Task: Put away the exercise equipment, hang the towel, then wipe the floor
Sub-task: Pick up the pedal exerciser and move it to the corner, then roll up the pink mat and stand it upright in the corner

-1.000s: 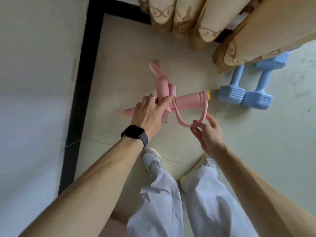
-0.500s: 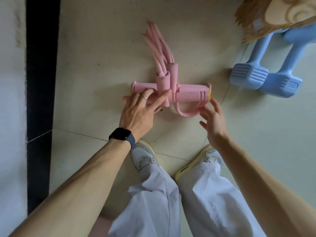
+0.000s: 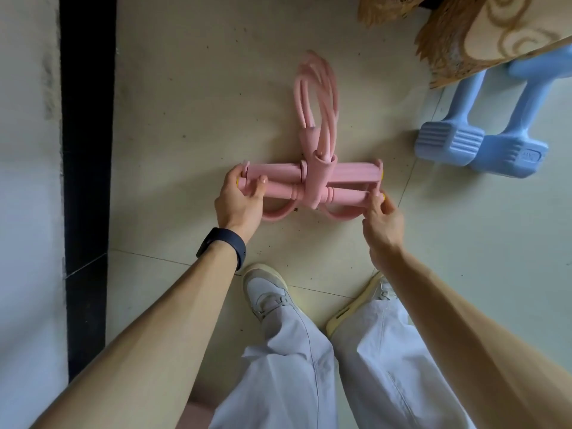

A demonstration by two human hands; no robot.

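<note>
The pale tiled floor [image 3: 192,119] fills most of the view, speckled with small dark crumbs, which fits the wiping step not being done yet. A light wall [image 3: 28,181] runs down the left edge, with a black skirting strip [image 3: 86,134] at its foot. A patterned tan curtain [image 3: 483,32] hangs into the top right corner.

Two blue dumbbells [image 3: 483,144] lie side by side on the floor, their far ends tucked under the curtain hem. They are likely parked there as the corner where the gear is kept.

The pink pedal puller [image 3: 315,178] sits low over the floor, well left of the dumbbells. Its two foam bars are folded together and parallel, and its rubber tubes [image 3: 315,94] loop away towards the curtain, blurred. I cannot tell whether it rests on the tiles or is just off them.

The left hand [image 3: 240,201] wraps its fingers and thumb round the left ends of the bars. The right hand [image 3: 382,221] pinches the right end of the nearer bar. Gripping both ends probably keeps the springy bundle from unfolding while it is placed.

A dark watch [image 3: 223,247] sits on the left wrist, above pale shoes [image 3: 266,292]
</note>
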